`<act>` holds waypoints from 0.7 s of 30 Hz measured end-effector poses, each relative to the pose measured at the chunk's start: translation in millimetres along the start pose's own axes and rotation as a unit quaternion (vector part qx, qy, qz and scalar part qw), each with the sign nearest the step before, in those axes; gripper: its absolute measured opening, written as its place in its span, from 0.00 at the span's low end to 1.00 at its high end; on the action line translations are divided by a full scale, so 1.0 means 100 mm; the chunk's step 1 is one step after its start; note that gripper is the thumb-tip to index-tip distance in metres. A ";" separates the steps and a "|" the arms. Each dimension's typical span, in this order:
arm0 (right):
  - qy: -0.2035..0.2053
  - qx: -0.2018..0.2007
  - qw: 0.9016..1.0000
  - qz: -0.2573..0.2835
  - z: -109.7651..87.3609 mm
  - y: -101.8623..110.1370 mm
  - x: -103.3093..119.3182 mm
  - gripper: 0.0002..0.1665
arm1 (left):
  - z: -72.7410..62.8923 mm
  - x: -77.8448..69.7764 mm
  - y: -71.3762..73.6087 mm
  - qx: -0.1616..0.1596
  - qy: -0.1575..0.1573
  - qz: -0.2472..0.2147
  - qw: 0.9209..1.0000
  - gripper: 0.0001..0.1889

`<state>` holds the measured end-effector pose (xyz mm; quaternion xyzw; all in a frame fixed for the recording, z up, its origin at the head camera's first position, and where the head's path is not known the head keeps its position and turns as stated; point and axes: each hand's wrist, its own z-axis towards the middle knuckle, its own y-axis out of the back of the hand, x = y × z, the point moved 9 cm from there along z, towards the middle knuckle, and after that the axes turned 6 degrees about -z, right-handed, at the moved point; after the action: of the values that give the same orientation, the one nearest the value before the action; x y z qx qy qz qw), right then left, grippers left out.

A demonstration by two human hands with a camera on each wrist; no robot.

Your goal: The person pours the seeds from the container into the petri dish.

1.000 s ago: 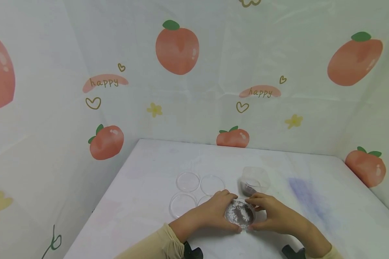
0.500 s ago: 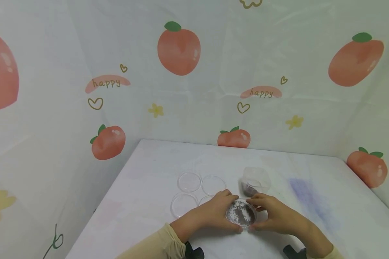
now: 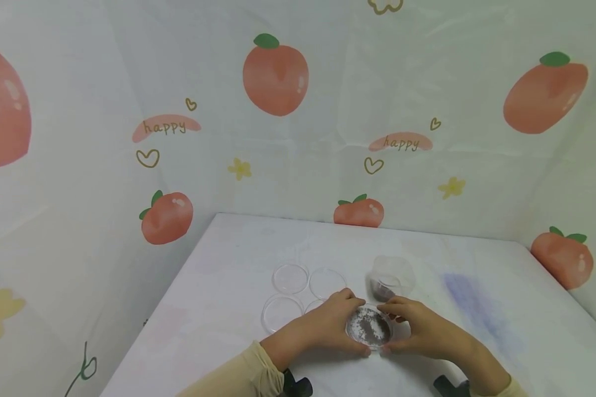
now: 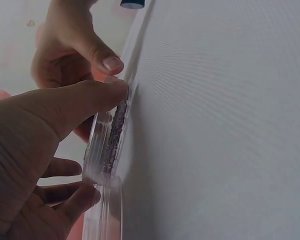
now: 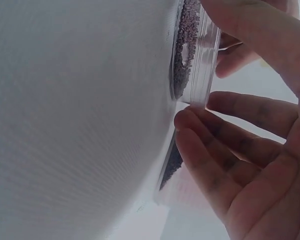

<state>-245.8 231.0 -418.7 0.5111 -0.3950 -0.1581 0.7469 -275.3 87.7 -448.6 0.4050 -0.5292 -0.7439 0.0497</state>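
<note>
A round clear petri dish (image 3: 370,326) rests on the white table near its front, with a patchy layer of dark granules inside. My left hand (image 3: 334,324) grips it from the left, thumb at the near rim and fingers round the far side. From the right, my right hand (image 3: 417,326) holds the opposite edge in the same way. In the left wrist view the dish's clear side wall (image 4: 96,150) stands above the grain layer (image 4: 116,135). The right wrist view shows the granules (image 5: 186,45) as purplish-brown, lying low in the dish.
Several clear round dishes, among them a back-left one (image 3: 290,278) and a front-left one (image 3: 281,314), lie beyond my left forearm. Behind the hands sits a translucent container (image 3: 402,270) with dark grains (image 3: 381,290) at its front. A bluish stain (image 3: 472,303) marks the tabletop at right.
</note>
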 end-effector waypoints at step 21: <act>0.069 -0.073 0.994 -0.037 -0.02 0.28 0.24 0.31 | -0.16 -0.09 0.50 -0.051 0.015 -0.028 0.998 0.46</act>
<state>-233.5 228.9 -384.0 0.4790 -0.3104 -0.1781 0.8016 -276.3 58.5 -404.2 0.4278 -0.4784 -0.7647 0.0575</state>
